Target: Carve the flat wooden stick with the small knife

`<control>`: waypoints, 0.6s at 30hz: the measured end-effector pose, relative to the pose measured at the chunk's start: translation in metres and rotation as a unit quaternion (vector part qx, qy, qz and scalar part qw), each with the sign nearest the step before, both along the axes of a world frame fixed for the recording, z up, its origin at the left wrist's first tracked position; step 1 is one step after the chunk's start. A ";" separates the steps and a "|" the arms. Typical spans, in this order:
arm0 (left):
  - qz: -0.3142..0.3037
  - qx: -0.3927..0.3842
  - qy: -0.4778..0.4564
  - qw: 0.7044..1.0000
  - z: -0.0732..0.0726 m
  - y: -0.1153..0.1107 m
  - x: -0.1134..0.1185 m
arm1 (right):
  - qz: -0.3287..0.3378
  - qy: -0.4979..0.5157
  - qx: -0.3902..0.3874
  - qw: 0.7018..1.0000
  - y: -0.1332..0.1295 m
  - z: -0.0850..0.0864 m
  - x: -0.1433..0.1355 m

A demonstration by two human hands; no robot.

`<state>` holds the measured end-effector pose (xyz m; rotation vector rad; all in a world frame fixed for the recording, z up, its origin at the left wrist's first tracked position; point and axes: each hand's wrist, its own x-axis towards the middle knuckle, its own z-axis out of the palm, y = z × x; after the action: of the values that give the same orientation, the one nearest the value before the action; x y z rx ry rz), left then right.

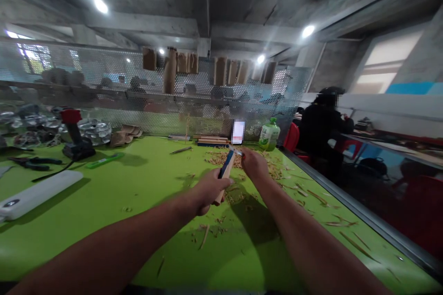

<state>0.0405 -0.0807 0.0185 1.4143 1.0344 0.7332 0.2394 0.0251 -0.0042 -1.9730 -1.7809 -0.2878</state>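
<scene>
A wooden piece with a dark blue side (226, 166) slants up and away over the green table (114, 203). My left hand (212, 189) is closed around its near end. At its far end is my right hand (254, 164), fingers closed on a small tool with a shiny metal part (237, 151), perhaps a blade; its exact shape is blurred. Wood shavings (224, 157) lie in a heap beyond the hands, and more are scattered below them and to the right.
On the left are a red-and-black power tool (72, 133), pliers (34, 163), a green cutter (104, 160) and a white case (41, 194). A green bottle (269, 134) and wooden strips (212, 140) stand near the mesh panel. A person (323, 124) sits at right.
</scene>
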 end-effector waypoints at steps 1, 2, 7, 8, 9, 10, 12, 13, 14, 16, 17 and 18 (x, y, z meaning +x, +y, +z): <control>-0.019 0.005 -0.006 1.000 0.001 -0.004 0.000 | -0.029 0.030 -0.020 0.999 0.002 0.000 0.008; -0.039 0.008 -0.013 0.999 0.001 -0.007 -0.001 | -0.065 0.066 -0.043 0.995 0.003 0.001 0.017; -0.003 -0.030 -0.090 0.995 0.000 -0.004 -0.004 | -0.094 0.086 -0.021 0.992 0.002 0.005 0.037; 0.021 -0.041 -0.106 0.993 -0.001 0.001 -0.004 | -0.080 0.085 -0.014 0.993 0.001 0.005 0.031; 0.040 -0.047 -0.118 0.991 -0.003 0.007 -0.005 | -0.059 0.083 -0.012 0.995 -0.001 0.004 0.023; 0.054 -0.048 -0.124 0.990 -0.005 0.013 -0.006 | -0.034 0.081 -0.015 0.996 -0.002 0.003 0.013; 0.068 -0.035 -0.121 0.990 -0.009 0.024 -0.007 | 0.025 0.074 -0.021 0.997 -0.006 0.000 -0.007; 0.073 -0.023 -0.113 0.991 -0.011 0.028 -0.007 | 0.054 0.066 -0.021 0.996 -0.009 -0.002 -0.017; 0.078 -0.012 -0.103 0.992 -0.012 0.031 -0.007 | 0.079 0.053 -0.019 0.995 -0.011 -0.003 -0.025; 0.088 0.001 -0.081 0.993 -0.015 0.035 -0.008 | 0.107 0.021 -0.026 0.994 -0.018 -0.006 -0.037; 0.092 0.005 -0.075 0.993 -0.016 0.036 -0.008 | 0.114 0.004 -0.034 0.993 -0.021 -0.006 -0.041; 0.094 0.007 -0.074 0.993 -0.018 0.038 -0.008 | 0.119 -0.011 -0.042 0.992 -0.024 -0.006 -0.045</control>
<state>0.0321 -0.0429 0.0007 1.2653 1.0575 0.9702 0.1947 0.0007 -0.0102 -1.7948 -2.0492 -0.1597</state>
